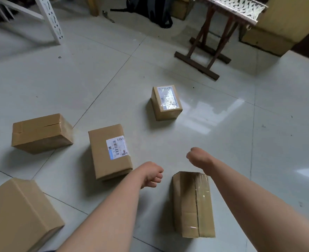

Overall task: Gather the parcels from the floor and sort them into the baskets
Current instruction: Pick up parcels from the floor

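Note:
Several brown cardboard parcels lie on the pale tiled floor. A taped parcel (193, 206) lies closest, between my two forearms. My left hand (152, 174) hovers just left of its far end, fingers curled, holding nothing. My right hand (198, 157) hangs above its far end, fingers curled under, also holding nothing. A parcel with a white label (110, 151) lies left of my left hand. Another labelled parcel (166, 103) sits farther off. A plain parcel (41, 133) lies at the left, and a larger parcel (21, 213) at the bottom left. No basket is in view.
A dark wooden folding stand (204, 50) with a woven top stands at the far right. A white perforated frame leg (50, 19) is at the far left. A black backpack (155, 10) and yellow boxes (277, 28) line the back.

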Motion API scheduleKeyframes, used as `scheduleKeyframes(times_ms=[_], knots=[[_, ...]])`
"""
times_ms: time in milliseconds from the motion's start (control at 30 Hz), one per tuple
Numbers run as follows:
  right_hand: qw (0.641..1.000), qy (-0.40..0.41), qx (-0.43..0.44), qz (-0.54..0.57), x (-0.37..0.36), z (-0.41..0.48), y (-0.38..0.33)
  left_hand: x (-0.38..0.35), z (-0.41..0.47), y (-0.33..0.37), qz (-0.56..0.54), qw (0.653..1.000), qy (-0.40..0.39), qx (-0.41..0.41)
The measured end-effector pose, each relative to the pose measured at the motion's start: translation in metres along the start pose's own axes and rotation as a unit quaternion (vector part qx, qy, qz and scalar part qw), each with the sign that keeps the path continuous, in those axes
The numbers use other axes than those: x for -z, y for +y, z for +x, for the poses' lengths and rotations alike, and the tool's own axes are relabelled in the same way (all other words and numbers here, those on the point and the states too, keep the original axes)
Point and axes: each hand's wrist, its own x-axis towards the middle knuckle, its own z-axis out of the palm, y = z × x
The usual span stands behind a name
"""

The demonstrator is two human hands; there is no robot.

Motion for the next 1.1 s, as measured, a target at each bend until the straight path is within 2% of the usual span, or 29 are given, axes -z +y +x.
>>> scheduleKeyframes(times_ms=[133,233,333,400,500,600,667,733,833,933,1000,1100], knots=[[0.998,-0.029,-0.050,-0.038,0.013,-0.011,0.009,-0.010,0.000,0.002,0.033,0.999,-0.006,0.024],[0.990,-0.091,-0.087,-0.056,0.014,-0.013,0.015,-0.014,-0.001,-0.002,0.079,0.995,-0.030,0.052],[0.984,-0.119,-0.135,0.020,0.008,-0.003,0.011,-0.020,-0.002,0.002,0.077,0.995,-0.048,0.050],[0.984,-0.116,-0.134,0.028,0.002,-0.003,0.009,-0.018,-0.003,0.007,0.055,0.997,-0.034,0.036],[0.995,-0.056,-0.086,0.002,0.002,-0.008,0.005,-0.010,-0.004,0.006,0.077,0.995,-0.028,0.048],[0.985,-0.123,-0.108,-0.062,-0.002,-0.011,0.008,-0.010,-0.007,-0.003,0.107,0.987,-0.065,0.101],[0.972,-0.174,-0.159,-0.021,-0.008,-0.012,0.011,-0.015,-0.008,-0.002,0.125,0.981,-0.102,0.108],[0.964,-0.171,-0.191,0.070,-0.011,-0.007,0.012,-0.015,-0.007,0.004,0.138,0.980,-0.110,0.096],[0.964,-0.104,-0.154,0.190,-0.006,0.007,0.013,-0.003,-0.003,0.015,0.094,0.993,-0.050,0.052],[0.929,-0.086,-0.094,0.347,0.003,0.011,0.006,0.014,0.002,0.017,-0.023,0.999,0.039,0.005],[0.921,-0.106,-0.060,0.369,-0.002,0.008,0.000,0.021,0.004,0.015,-0.047,0.996,0.078,0.002],[0.922,-0.138,-0.027,0.361,-0.010,0.000,-0.010,0.024,0.003,0.012,0.004,0.992,0.126,-0.005]])
